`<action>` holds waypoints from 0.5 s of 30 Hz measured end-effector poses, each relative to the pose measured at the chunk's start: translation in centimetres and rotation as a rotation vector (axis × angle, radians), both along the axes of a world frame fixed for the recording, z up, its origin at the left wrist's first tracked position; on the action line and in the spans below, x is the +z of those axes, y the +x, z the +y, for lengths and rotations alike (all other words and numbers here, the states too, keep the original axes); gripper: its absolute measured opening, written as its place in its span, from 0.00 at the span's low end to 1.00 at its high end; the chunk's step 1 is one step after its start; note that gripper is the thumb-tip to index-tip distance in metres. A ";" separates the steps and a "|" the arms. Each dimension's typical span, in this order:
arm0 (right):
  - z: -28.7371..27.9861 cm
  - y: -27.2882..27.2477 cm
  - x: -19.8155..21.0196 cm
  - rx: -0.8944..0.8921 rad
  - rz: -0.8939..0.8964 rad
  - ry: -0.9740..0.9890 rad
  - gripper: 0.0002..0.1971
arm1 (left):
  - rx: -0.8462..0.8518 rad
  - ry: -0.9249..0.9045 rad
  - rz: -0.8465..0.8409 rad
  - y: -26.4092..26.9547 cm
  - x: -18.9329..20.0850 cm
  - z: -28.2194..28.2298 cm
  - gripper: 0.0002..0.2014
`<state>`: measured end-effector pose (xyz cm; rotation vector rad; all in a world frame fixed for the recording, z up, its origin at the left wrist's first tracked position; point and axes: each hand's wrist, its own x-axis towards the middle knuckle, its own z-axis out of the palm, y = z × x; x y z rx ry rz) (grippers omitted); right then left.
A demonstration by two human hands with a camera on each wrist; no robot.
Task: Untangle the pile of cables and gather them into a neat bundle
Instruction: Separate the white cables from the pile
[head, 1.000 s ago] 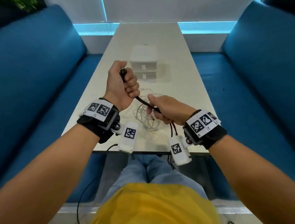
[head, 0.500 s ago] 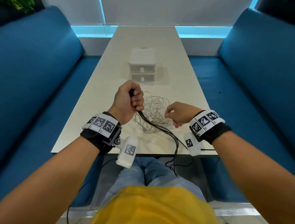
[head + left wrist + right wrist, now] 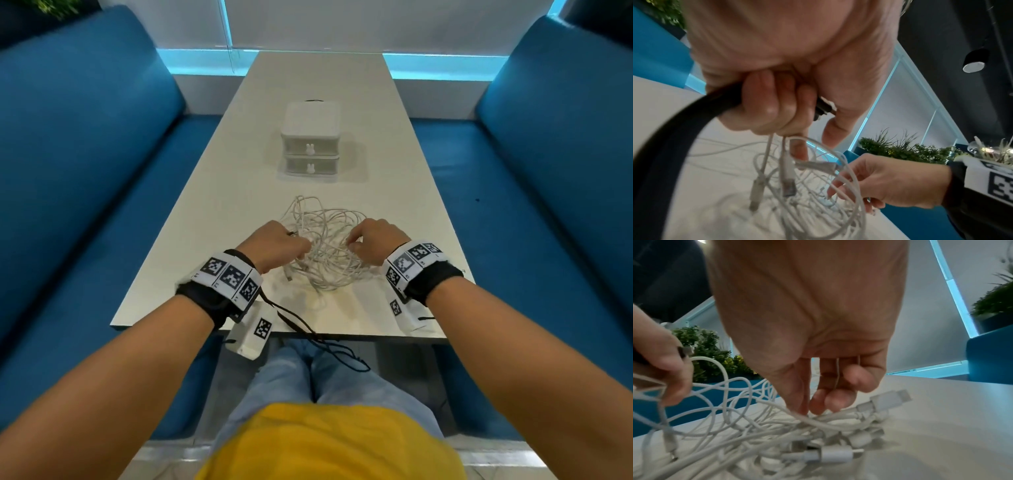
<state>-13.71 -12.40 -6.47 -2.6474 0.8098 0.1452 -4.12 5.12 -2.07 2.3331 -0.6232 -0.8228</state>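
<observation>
A tangle of white cables (image 3: 327,250) lies on the white table (image 3: 394,185) near its front edge. My left hand (image 3: 291,245) rests at the pile's left side and grips a black cable (image 3: 684,123), whose plug (image 3: 824,108) sticks out by the thumb. White cable ends with USB plugs (image 3: 788,183) hang from the same fingers. The black cable (image 3: 301,325) trails over the table edge to my lap. My right hand (image 3: 356,241) is at the pile's right side, thumb and fingertips (image 3: 818,404) closing on a white strand (image 3: 818,420).
A small white two-drawer box (image 3: 311,144) stands beyond the pile in mid-table. Blue sofas flank the table on the left (image 3: 85,171) and right (image 3: 548,171). Loose white plugs (image 3: 885,399) lie at the pile's right edge.
My left hand came down from its raised position to the pile, still holding the black cable. My right hand let go of the black cable and moved onto the white cables.
</observation>
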 end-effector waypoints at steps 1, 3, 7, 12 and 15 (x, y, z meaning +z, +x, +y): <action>0.2 0.2 0.1 0.011 0.000 -0.024 0.08 | 0.010 0.011 -0.003 0.2 -0.2 0.1 0.10; 0.7 0.8 0.2 0.038 -0.015 -0.069 0.09 | 0.040 0.025 0.001 0.5 -0.7 0.4 0.12; 1.1 2.0 -0.4 0.082 -0.033 -0.062 0.09 | 0.083 0.031 0.046 1.1 -1.3 1.0 0.03; 0.8 2.4 -1.3 0.123 0.052 -0.114 0.11 | 0.114 0.029 0.075 1.4 -1.7 1.4 0.05; 0.1 2.3 -1.5 0.064 -0.004 -0.027 0.06 | 0.104 0.040 0.100 1.6 -1.8 1.5 0.07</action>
